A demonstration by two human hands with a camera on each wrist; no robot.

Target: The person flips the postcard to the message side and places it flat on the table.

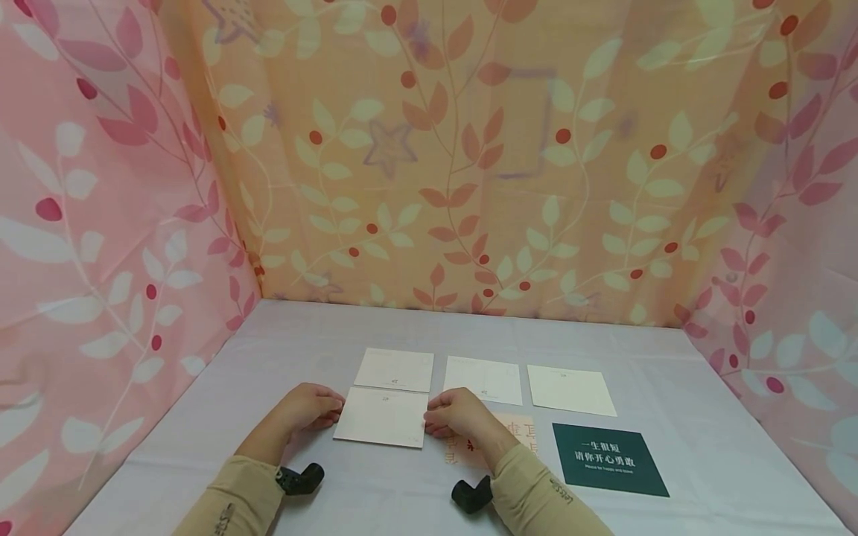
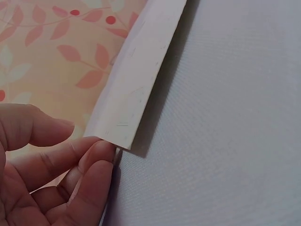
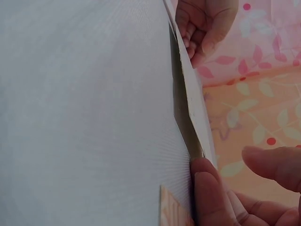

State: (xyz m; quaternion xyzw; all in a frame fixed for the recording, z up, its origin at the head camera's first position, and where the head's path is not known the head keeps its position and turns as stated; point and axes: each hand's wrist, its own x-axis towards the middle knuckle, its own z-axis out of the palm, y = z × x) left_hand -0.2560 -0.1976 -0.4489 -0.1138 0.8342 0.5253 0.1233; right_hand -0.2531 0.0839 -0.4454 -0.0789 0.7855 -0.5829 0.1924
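Note:
A plain white card (image 1: pixel 380 418) with small print lies level, its near edge casting a dark shadow on the cloth. At its left edge, my left hand (image 1: pixel 310 407) touches the corner with bent fingertips (image 2: pixel 106 148); the thumb stands apart. My right hand (image 1: pixel 462 420) touches the opposite edge, fingertips (image 3: pixel 203 165) at the underside and the thumb raised away. Right behind this card lies another white card (image 1: pixel 394 370). An orange-lettered card (image 1: pixel 523 426) is partly hidden behind my right hand and wrist.
Two more pale cards, one white (image 1: pixel 482 380) and one cream (image 1: pixel 572 390), lie in the back row to the right. A dark green card (image 1: pixel 611 459) with white lettering lies at the front right. White cloth covers the table (image 1: pixel 375 495); patterned curtains (image 1: pixel 429 164) enclose it.

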